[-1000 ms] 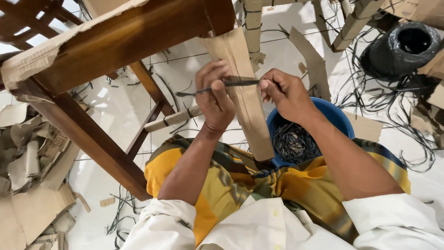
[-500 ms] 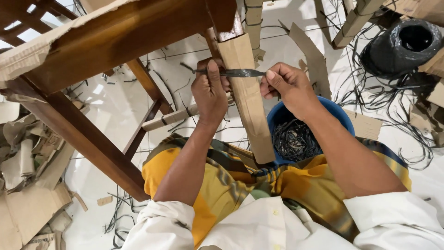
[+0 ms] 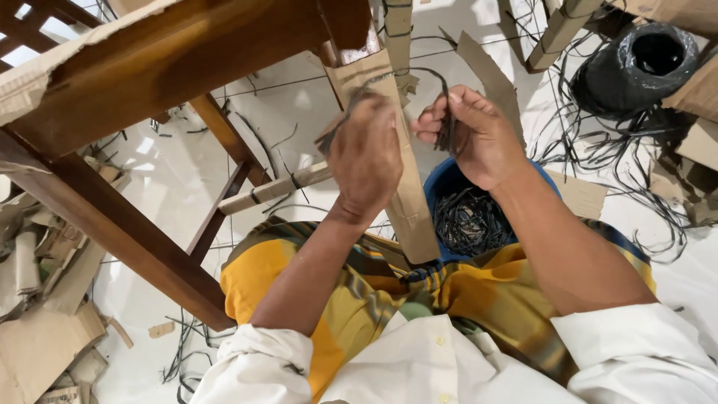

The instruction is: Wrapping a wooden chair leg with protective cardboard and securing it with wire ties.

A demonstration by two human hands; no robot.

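Note:
A dark wooden chair (image 3: 149, 67) lies tipped over in front of me, one leg wrapped in brown cardboard (image 3: 407, 194) and pointing toward my lap. My left hand (image 3: 365, 153) and my right hand (image 3: 473, 131) each grip an end of a black plastic strap (image 3: 419, 72). The strap arches slack over the top of the wrapped leg, between the two hands. My left hand covers the upper part of the cardboard wrap.
A blue bowl (image 3: 550, 187) full of black straps sits by my right forearm. A black bin bag (image 3: 647, 63) stands at the upper right among loose straps. Torn cardboard (image 3: 45, 322) piles up at the left. Other cardboard-wrapped legs (image 3: 273, 191) lie on the white floor.
The strap was held taut and flat across the wrapped leg. Now both hands have shifted and the strap loops loosely upward over the leg's top.

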